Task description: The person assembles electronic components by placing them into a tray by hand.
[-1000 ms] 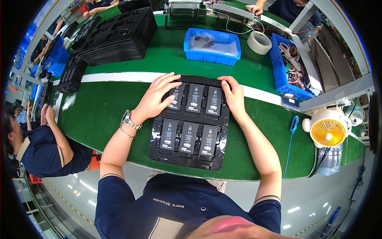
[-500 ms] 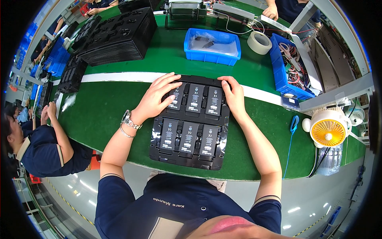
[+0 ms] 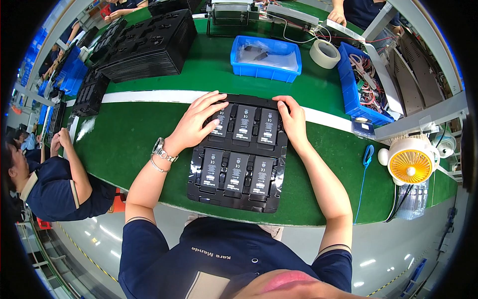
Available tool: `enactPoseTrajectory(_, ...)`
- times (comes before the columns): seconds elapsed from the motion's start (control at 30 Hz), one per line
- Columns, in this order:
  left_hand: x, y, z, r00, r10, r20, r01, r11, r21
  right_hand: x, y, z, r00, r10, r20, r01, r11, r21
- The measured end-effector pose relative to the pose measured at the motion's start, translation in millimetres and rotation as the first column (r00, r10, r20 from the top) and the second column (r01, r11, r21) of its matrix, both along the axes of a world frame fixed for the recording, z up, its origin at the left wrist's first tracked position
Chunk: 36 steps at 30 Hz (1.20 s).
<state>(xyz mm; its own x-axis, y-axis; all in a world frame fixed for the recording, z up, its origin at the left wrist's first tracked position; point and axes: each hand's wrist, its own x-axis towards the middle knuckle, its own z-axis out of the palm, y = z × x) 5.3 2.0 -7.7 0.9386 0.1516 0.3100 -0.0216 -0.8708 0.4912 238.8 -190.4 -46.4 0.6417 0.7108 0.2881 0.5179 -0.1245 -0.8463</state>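
Observation:
In front of me a black plastic tray (image 3: 239,202) lies on the green table, tilted slightly. Flat black battery packs (image 3: 238,172) fill its pockets in two rows of three, pale print on their faces. My left hand (image 3: 199,119) rests on the tray's far left corner, fingers stretched and apart, its thumb over the nearest battery in the far row. Bent round the far right corner, my right hand (image 3: 293,119) grips the tray's edge; its fingertips are partly hidden. A watch (image 3: 159,148) and a bangle circle my left wrist.
Stacked black trays (image 3: 144,47) stand far left. Beyond my tray are a blue bin (image 3: 266,62) with clear bags, a tape roll (image 3: 325,53) and a blue bin (image 3: 356,94) of wires. A small fan (image 3: 410,164) is at right. A co-worker (image 3: 59,184) sits at left.
My hands and the tray keep their places. Only the co-worker's hands at left have shifted slightly.

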Motion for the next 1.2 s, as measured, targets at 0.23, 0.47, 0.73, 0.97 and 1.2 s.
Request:
enactPoseTrajectory(0.23,0.0,-0.3,1.3,1.0,-0.002,0.002,0.002,1.0,-0.011,-0.1,0.0,0.2,1.0,-0.001,-0.009,0.001,1.0,0.003)
enactPoseTrajectory(0.47,0.1,0.5,-1.0,1.0,-0.004,0.013,0.004,0.999,-0.033,-0.2,-0.3,0.2,1.0,-0.004,-0.011,0.004,1.0,0.002)
enactPoseTrajectory(0.73,0.2,2.0,-2.7,1.0,-0.014,0.026,0.016,0.997,-0.069,-0.8,-0.4,1.7,1.0,0.003,-0.001,-0.003,1.0,0.004)
enactPoseTrajectory(0.97,0.7,2.0,-3.2,0.999,-0.016,0.028,0.019,0.996,-0.088,0.4,-0.5,0.0,1.0,-0.004,-0.007,0.004,1.0,-0.003)
enactPoseTrajectory(1.2,0.6,1.4,-2.5,1.0,-0.014,0.026,0.017,0.995,-0.094,-0.2,-0.2,0.5,1.0,-0.004,0.003,0.004,1.0,0.002)
